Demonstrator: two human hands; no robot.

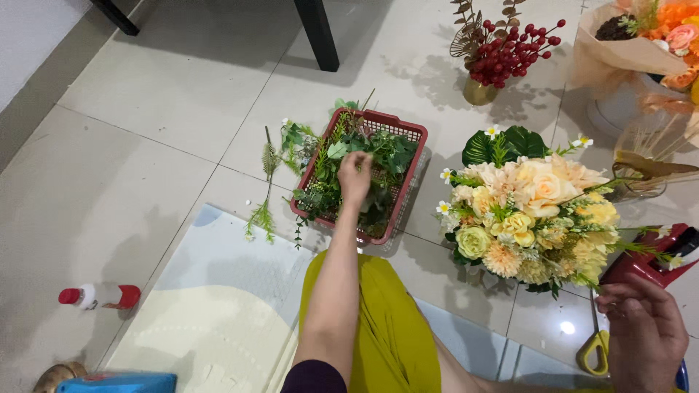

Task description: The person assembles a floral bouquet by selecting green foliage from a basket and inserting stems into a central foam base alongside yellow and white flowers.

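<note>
Two hands at work: left hand [354,177] closed around greenery in red basket [408,131]; right hand [644,335] loosely curled, empty, beside nearly full cream-and-yellow bouquet [535,218]; loose fern sprigs [263,211] unused on floor.

Your left hand's [354,177] fingertips buried in the basket's [408,149] greenery, grip unclear, your right hand [646,336] covering the yellow scissors' [595,349] handles, wrapped bouquet [641,44] cut by the frame's top-right corner
</note>
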